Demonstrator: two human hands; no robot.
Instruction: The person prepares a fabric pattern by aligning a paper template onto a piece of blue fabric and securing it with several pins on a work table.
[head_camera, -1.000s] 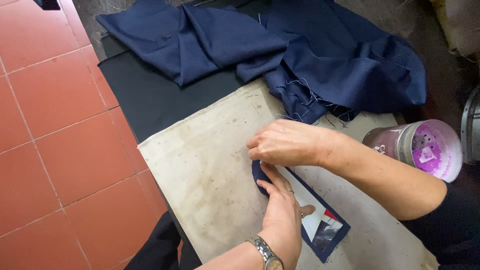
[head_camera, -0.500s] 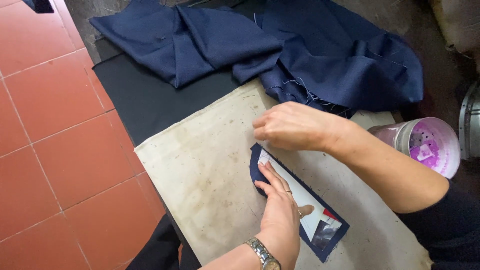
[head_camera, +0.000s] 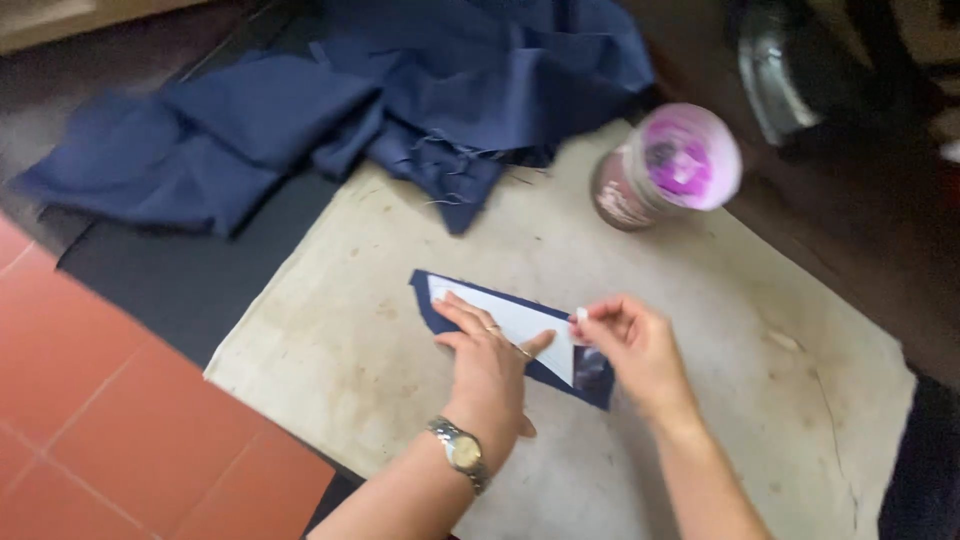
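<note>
Left hand (head_camera: 487, 358), wristwatch (head_camera: 459, 452) on the wrist, pressed flat with fingers (head_camera: 462, 312) spread over a small navy fabric piece (head_camera: 512, 335) topped by a white paper pattern (head_camera: 520, 325), holding both down. Right hand (head_camera: 632, 345) just beside it, thumb and forefinger pinched on a small white object (head_camera: 580, 314) at the pattern's right edge; what that object is, too small to tell. Remaining fingers of that hand curled loosely inward.

Fabric piece and pattern lying near the middle of a stained, off-white pressing cloth (head_camera: 330, 360) spread over a dark work surface (head_camera: 190, 280). Pointed end of the navy piece aimed toward the upper left, broader end under the right hand, with a darker patch (head_camera: 592, 368) showing at that end.

Beyond the hands, at the cloth's far edge, a round container (head_camera: 665, 170) with a pink-purple top, standing on the cloth, blurred. To its left, a large heap of navy blue fabric (head_camera: 400, 110), crumpled, frayed threads at its near edge, draped partly onto the cloth and partly across the dark surface. Red floor tiles (head_camera: 90, 420) at lower left.
</note>
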